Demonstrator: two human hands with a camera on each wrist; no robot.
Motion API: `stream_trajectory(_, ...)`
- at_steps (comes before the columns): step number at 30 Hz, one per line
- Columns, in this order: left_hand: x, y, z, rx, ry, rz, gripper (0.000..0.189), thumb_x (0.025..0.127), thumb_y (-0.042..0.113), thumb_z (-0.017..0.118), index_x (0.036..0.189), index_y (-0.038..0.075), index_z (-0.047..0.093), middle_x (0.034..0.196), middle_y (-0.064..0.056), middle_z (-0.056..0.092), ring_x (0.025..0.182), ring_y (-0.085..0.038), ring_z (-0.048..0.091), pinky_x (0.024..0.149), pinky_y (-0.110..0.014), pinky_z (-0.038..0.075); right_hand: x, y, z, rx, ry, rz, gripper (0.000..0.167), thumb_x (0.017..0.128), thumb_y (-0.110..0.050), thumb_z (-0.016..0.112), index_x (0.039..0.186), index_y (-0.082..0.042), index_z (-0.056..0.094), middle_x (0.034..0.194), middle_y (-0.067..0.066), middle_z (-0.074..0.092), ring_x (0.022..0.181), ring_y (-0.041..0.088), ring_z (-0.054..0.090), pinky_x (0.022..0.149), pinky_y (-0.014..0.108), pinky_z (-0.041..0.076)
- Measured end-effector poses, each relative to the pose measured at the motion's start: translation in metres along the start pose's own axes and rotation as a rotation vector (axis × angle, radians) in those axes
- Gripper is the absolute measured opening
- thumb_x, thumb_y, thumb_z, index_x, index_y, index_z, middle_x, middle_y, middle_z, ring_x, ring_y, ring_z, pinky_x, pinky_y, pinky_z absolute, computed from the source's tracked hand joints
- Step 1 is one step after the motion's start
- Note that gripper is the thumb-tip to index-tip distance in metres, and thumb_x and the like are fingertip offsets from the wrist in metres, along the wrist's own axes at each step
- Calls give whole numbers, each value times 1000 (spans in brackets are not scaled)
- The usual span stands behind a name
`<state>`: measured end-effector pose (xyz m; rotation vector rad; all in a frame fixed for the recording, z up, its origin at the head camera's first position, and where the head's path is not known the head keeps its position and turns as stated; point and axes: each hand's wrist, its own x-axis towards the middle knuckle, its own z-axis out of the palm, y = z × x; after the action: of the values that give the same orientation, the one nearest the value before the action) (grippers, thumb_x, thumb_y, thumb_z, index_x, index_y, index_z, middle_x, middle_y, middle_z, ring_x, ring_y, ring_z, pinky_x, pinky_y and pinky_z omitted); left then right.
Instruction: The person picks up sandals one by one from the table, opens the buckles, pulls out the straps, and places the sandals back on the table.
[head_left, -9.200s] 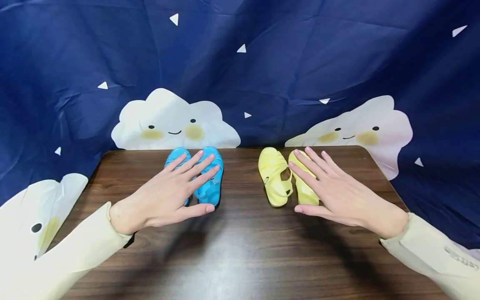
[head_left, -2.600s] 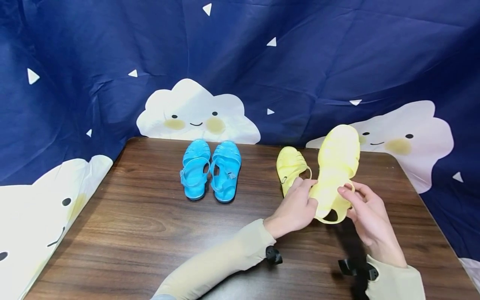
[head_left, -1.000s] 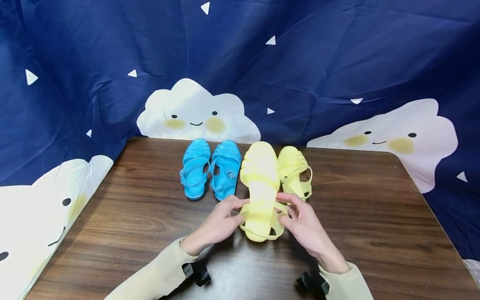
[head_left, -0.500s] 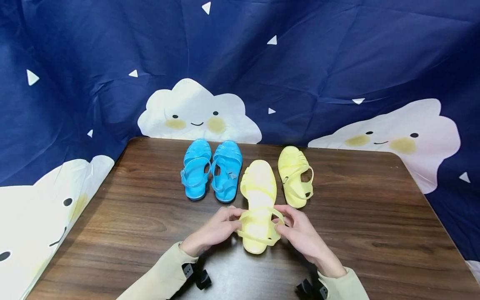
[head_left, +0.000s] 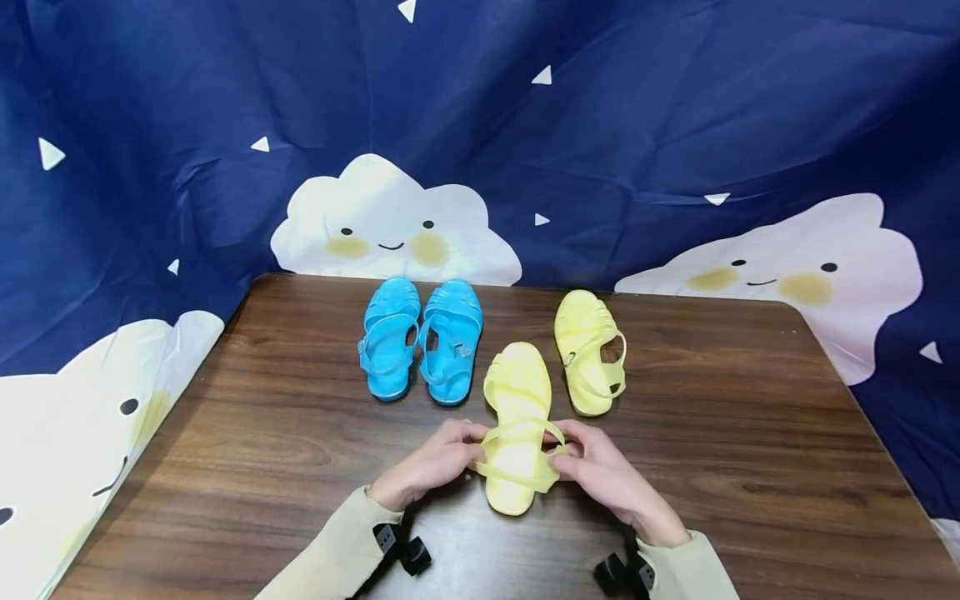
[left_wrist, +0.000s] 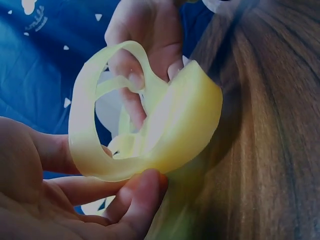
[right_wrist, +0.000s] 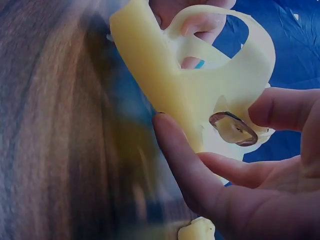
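Both hands hold one yellow jelly sandal [head_left: 516,392] by its sides, in front of the row of shoes in the head view. Its toe points away from the person and its sole faces down, close over the table. The left hand [head_left: 437,461] grips the left edge near the side strap. On the other side the right hand [head_left: 603,468] grips near the metal buckle [right_wrist: 234,129], fingertip right at the sole's edge. The other yellow sandal [head_left: 581,312] stands behind and to the right. Two blue sandals [head_left: 393,296] stand side by side at the back left.
The brown wood-grain table [head_left: 750,433] has its far edge just behind the shoes. A dark blue cloth [head_left: 465,100] with clouds and white triangles hangs behind it. Each wrist wears a small black camera [head_left: 414,556].
Earlier both hands lay spread over the two pairs. The right-hand yellow sandal was then lifted and carried left past its mate. Since then it has come down and closer to the person.
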<state>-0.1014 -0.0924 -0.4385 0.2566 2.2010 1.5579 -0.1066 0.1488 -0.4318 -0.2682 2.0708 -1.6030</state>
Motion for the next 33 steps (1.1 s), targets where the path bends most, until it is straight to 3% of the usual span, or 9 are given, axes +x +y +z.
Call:
stream_trajectory(11, 2, 0, 3, 14, -50, -7, 22, 77, -2, 53, 93, 0, 68, 90, -4, 56, 80, -11, 49, 68, -23, 43, 4, 9, 1, -72, 4, 17, 44, 85, -2, 58, 126, 11, 51, 115, 21, 60, 87, 12, 60, 71, 22, 52)
stream_trajectory(18, 2, -3, 3, 4, -64, -53, 30, 84, 3, 53, 109, 0, 68, 87, -3, 63, 73, -9, 56, 69, -30, 54, 5, 9, 2, -35, -29, 29, 42, 92, -14, 61, 124, 11, 50, 115, 20, 60, 90, 13, 62, 74, 28, 56)
stream_trajectory(23, 3, -4, 4, 12, -62, -59, 28, 88, 7, 55, 111, -2, 67, 83, -4, 65, 72, -12, 61, 68, -32, 56, 6, 8, 2, -31, -33, 47, 45, 94, -20, 62, 124, 11, 51, 115, 20, 61, 90, 14, 64, 76, 31, 57)
stream_trajectory(33, 3, -7, 3, 44, -61, -49, 18, 93, 14, 56, 98, 1, 68, 84, -4, 67, 70, -14, 64, 65, -27, 55, 7, 9, 4, -96, 11, 15, 47, 93, -22, 64, 125, 11, 52, 114, 19, 63, 88, 16, 64, 71, 28, 57)
